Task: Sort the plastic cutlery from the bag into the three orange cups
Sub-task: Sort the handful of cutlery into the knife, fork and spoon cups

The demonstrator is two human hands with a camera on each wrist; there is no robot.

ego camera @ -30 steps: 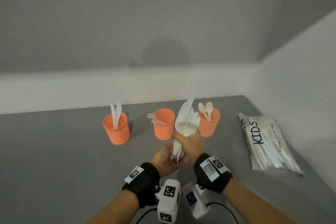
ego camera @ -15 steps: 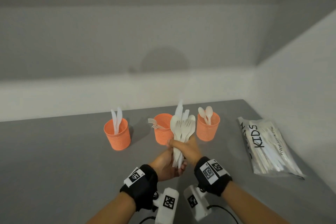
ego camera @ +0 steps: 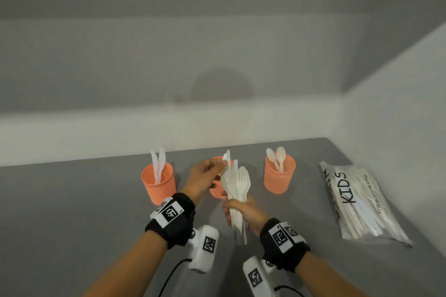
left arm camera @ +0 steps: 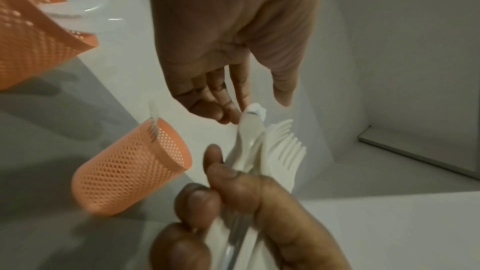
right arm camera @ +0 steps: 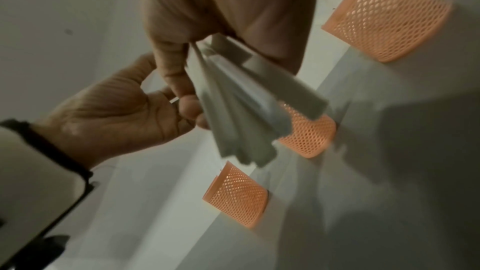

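Over grey table [ego camera: 72, 212], right hand [ego camera: 243, 211] grips cutlery bundle [ego camera: 237, 185] upright; left hand [ego camera: 201, 177] fingers pinch 1 piece's tip.

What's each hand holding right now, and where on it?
Right hand grips the cutlery bundle by the handles. Left hand pinches the top end of one piece in that bundle.

Soft, dim, even light falls from above. A round shadow sits on the back wall; faint shadows trail the cups. Both wrist views are motion-blurred, grainy and bent at their edges.
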